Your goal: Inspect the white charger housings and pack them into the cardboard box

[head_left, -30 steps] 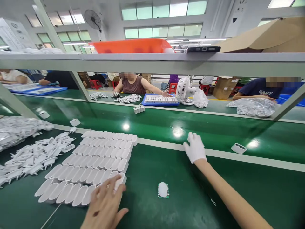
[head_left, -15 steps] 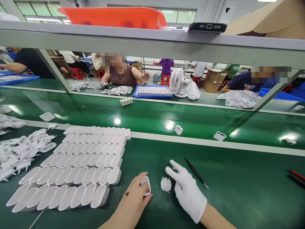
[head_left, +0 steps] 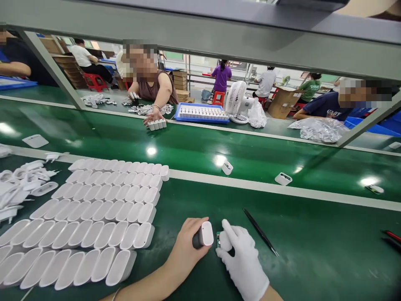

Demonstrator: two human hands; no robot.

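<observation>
Across the green worktop point(head_left: 313, 246), rows of white oval plastic housings point(head_left: 94, 209) stand unchanged, open ends up. Beyond the rows, a co-worker point(head_left: 147, 90), whose arm was raised half a second ago, now reaches down to joined white blocks point(head_left: 158, 125). Left of the rows lies a heap of white plug parts point(head_left: 25, 182). To their right, the bare left hand point(head_left: 188, 242) has its grip around a single housing; farther right, the gloved right hand point(head_left: 242, 255), spread earlier, has narrowed its grip onto a circuit board. Rightward again lie black tweezers point(head_left: 261, 233). The single housing point(head_left: 207, 233) shows its oval end more fully than before. Right of it and the rows, the disc-topped circuit board point(head_left: 223, 241) sits between gloved thumb and index finger; whether lifted, I cannot tell.
</observation>
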